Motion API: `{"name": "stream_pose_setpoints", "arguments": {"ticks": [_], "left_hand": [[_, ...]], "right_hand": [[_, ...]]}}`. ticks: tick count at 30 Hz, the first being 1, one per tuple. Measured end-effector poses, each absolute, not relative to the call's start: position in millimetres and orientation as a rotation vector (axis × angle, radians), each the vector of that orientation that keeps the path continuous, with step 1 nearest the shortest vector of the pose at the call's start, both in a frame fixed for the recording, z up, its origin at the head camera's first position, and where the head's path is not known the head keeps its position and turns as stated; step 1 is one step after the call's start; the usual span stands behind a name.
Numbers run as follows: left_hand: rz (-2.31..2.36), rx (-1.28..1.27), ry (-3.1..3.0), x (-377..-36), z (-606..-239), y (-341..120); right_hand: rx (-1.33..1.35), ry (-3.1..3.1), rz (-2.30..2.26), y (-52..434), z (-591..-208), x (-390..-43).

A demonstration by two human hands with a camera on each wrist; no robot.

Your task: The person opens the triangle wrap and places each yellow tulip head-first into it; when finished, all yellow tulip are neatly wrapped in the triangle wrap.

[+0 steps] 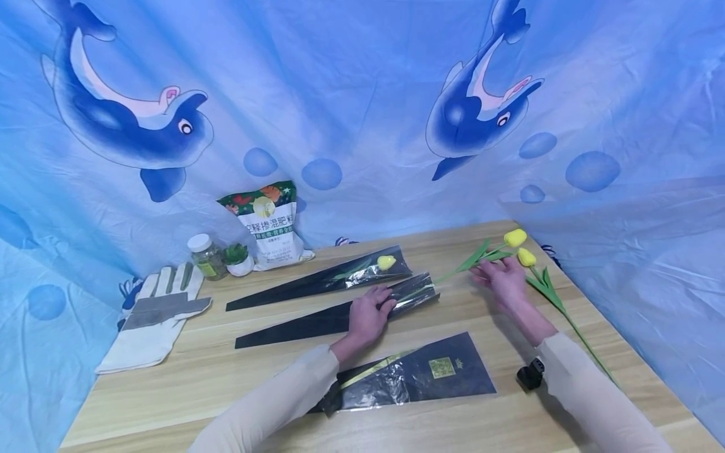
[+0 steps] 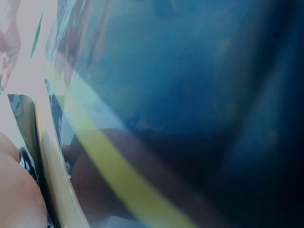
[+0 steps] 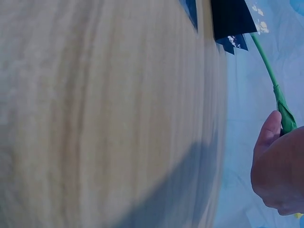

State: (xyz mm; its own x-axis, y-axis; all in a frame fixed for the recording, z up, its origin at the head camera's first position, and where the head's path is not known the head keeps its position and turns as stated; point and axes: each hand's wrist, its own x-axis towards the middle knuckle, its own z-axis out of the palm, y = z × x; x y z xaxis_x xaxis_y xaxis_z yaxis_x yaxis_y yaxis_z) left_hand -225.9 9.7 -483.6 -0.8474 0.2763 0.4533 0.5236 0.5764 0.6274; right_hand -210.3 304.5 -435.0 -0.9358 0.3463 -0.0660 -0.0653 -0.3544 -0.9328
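My left hand [image 1: 381, 302] lies on the middle black flower sleeve [image 1: 317, 322], fingers curled over its clear open mouth. My right hand [image 1: 491, 272] pinches the green stem [image 3: 269, 67] of a yellow tulip [image 1: 515, 238]; the stem's lower end reaches into that sleeve's mouth [image 3: 230, 19]. A second yellow tulip [image 1: 527, 257] lies loose on the table just right of my right hand. Behind, another black sleeve [image 1: 306, 286] holds a yellow tulip [image 1: 386, 262]. The left wrist view is a blurred close-up of sleeve film [image 2: 28, 123].
A third black sleeve [image 1: 430, 376] lies flat under my left forearm near the front. At the back left of the wooden table [image 1: 187, 390] are a white work glove [image 1: 153, 321], a jar [image 1: 206, 256], a small potted plant [image 1: 238, 259] and a fertilizer bag [image 1: 270, 228]. Blue dolphin cloth surrounds the table.
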Motion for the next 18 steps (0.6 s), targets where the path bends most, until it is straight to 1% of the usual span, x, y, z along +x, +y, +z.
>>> {"name": "stream_pose_setpoints", "arguments": {"ticks": [18], "left_hand": [[-1.148, -0.652, -2.517, -226, -483, 11]], "right_hand": [[-0.452, -1.738, 2.329, 291, -444, -206]]}}
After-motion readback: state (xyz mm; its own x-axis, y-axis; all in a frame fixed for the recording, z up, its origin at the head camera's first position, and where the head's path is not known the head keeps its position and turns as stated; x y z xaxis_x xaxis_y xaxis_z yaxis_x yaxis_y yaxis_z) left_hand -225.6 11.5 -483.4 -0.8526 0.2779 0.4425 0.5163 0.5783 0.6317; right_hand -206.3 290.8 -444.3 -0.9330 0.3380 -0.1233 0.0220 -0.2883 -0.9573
